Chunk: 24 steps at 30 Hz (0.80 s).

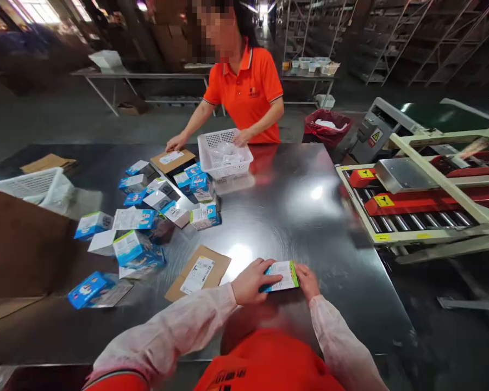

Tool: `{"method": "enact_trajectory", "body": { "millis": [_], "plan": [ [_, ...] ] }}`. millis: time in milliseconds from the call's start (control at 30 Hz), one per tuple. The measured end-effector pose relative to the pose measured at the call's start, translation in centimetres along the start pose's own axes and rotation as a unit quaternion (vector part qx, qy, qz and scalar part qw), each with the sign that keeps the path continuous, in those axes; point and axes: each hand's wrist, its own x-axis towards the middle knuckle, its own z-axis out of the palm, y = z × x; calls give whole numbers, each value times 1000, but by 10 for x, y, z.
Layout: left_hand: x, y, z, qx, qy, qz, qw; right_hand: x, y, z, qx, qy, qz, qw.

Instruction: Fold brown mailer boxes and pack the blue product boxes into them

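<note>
Head view: both hands' fingers, left hand (252,281) and right hand (308,281), clamped on small box (284,274).

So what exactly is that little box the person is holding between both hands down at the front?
The small box looks like thin printed cardboard: a white face with fine print, a blue end on the left and a green edge on the right. It lies flat on the shiny metal table, near the front edge. The left hand lies over its blue end with fingers on top; the right hand touches its green side. The print is too small to read.
</note>
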Motion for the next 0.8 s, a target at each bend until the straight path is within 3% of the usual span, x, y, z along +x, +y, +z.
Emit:
{"method": "enact_trajectory", "body": {
  "millis": [167, 333, 467, 600, 667, 700, 767, 800],
  "plan": [
    [-6, 18, 20, 147, -33, -50, 987, -8, 3, 22, -29, 21, -6, 999],
    [5, 28, 36, 88, -130, -74, 985, -14, -5, 18, -187, -12, -47, 981],
    [13, 20, 37, 71, -151, -105, 980, -13, -26, 14, -347, -116, -84, 927],
    [10, 15, 32, 76, -151, -68, 983, -4, -48, 38, -468, -182, -75, 861],
    [-2, 12, 27, 79, -107, -63, 989, 2, -57, 51, -503, -197, -63, 839],
    [-10, 9, 24, 82, -57, -92, 991, 4, -60, 55, -513, -205, -60, 831],
    [-26, 4, 21, 79, 47, -219, 971, 6, -65, 57, -523, -225, -63, 820],
    [-32, 1, 20, 69, 72, -282, 954, 6, -67, 56, -525, -235, -66, 815]
  ]
}}
